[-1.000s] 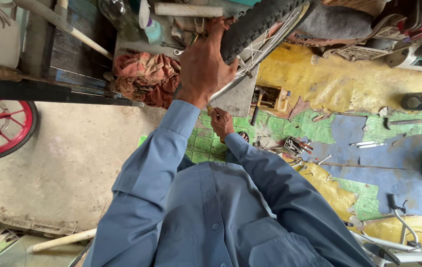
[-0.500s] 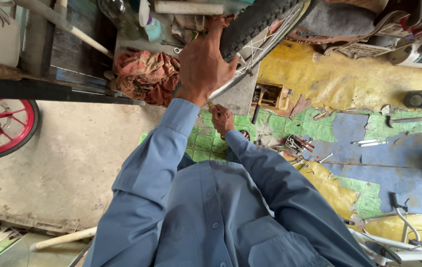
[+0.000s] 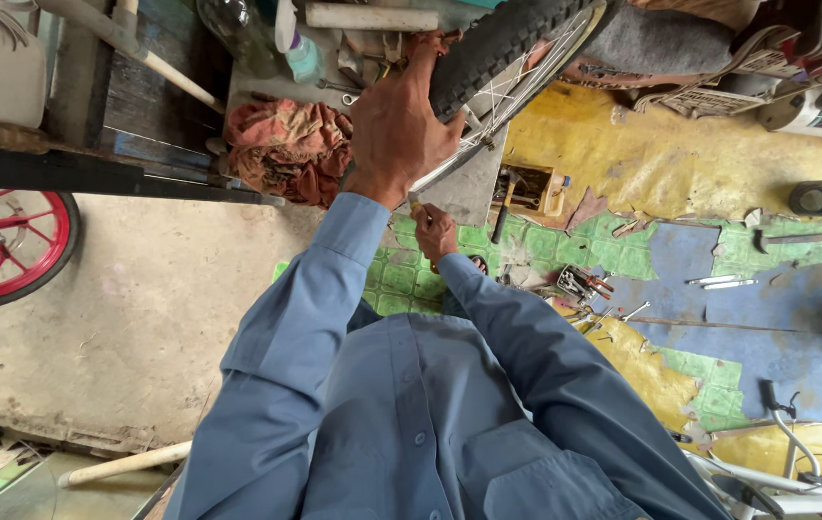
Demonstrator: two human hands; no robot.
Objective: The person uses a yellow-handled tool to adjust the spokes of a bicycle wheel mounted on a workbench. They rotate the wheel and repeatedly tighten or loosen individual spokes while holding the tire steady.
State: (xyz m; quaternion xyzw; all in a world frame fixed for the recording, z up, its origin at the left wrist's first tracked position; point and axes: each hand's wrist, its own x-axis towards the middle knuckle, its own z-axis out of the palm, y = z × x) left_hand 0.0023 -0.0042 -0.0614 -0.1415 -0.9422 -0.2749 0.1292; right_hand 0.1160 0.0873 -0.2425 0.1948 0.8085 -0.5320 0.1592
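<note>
Cluttered workshop floor, patchy yellow and green, lies below your grip. Your left hand clasps the knobby bicycle tyre at its tread; grippy rubber, stiff rim, light. Your right hand seems clenched on a small tool beneath the spokes

Your left hand grips the knobby bicycle tyre, hemmed in by the red rag and bottles along the workbench edge. The bare concrete floor below the bench's edge gives free room; scattered tools crowd the floor on the other side.
</note>
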